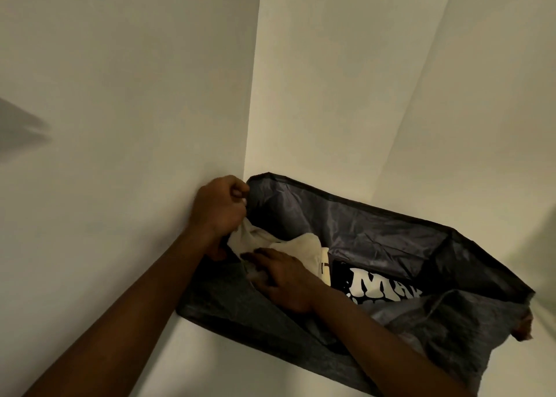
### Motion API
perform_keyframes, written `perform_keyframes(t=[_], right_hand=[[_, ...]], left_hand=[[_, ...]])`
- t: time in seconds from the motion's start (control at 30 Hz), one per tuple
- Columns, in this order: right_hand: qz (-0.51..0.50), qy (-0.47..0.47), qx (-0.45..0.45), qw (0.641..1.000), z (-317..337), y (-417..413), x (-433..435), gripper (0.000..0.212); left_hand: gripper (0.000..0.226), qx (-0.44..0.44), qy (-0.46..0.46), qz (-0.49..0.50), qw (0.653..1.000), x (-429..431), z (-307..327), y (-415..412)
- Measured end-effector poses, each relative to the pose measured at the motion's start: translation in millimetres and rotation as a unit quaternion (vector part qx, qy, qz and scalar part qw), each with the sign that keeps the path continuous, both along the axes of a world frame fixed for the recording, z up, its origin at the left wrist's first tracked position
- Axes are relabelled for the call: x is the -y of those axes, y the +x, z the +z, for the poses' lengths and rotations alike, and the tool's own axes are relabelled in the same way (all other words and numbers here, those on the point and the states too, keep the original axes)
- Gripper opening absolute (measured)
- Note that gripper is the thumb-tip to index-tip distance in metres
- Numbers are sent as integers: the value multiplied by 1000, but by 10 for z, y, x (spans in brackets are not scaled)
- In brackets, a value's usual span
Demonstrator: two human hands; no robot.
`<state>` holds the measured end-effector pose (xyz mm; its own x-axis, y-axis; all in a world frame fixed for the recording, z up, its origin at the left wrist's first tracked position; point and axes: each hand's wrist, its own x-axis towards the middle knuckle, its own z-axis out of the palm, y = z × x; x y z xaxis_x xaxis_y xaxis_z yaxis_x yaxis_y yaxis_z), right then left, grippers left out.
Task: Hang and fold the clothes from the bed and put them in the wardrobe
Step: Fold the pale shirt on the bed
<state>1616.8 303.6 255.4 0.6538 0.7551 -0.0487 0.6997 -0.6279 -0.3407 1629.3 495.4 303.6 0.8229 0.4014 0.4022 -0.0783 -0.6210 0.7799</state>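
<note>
A dark grey fabric storage box sits in the corner of a white wardrobe shelf, its top open. Inside lies a folded cream garment and, to its right, a black garment with white lettering. My left hand is at the box's left end, fingers curled around a corner of the cream garment. My right hand lies flat on the cream garment near the box's front wall, fingers straight and pressing down.
White wardrobe walls close in on the left and behind. The white shelf surface shows in front of the box. A loose flap of the box hangs at the front right.
</note>
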Motion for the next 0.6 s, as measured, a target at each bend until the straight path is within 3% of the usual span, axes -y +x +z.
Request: perform_keyframes(t=[0.07,0.13,0.17,0.23,0.3,0.37,0.4,0.5,0.6], right_hand=[[-61,124,-133,981,275,-229,120,72],[-98,132,-222,961,560,-383,275,63],[-82,98,-217,968,661,-432,375,64],[-60,-38,-164,984,823,-530,521,67],[-81,-158,-41,983,960,-582,607,50],[-114,-160,100,975,1104,-578,671,26],[-143,-125,155,969,1176,-562,691,22],[-235,-10,261,936,1326,-699,804,24],[-256,142,230,928,1207,-1183,1077,24]], left_hand=[[30,39,-193,-32,980,51,97,-9],[32,70,-330,-68,939,114,247,-4],[33,81,-351,-76,930,142,332,-8],[38,85,-288,-58,952,121,472,-15],[47,31,-57,-24,998,41,628,-83],[55,-60,173,13,983,30,810,-220],[56,-86,230,34,969,64,892,-310],[53,-2,254,28,967,366,1019,-702],[44,158,163,-106,968,823,919,-1174]])
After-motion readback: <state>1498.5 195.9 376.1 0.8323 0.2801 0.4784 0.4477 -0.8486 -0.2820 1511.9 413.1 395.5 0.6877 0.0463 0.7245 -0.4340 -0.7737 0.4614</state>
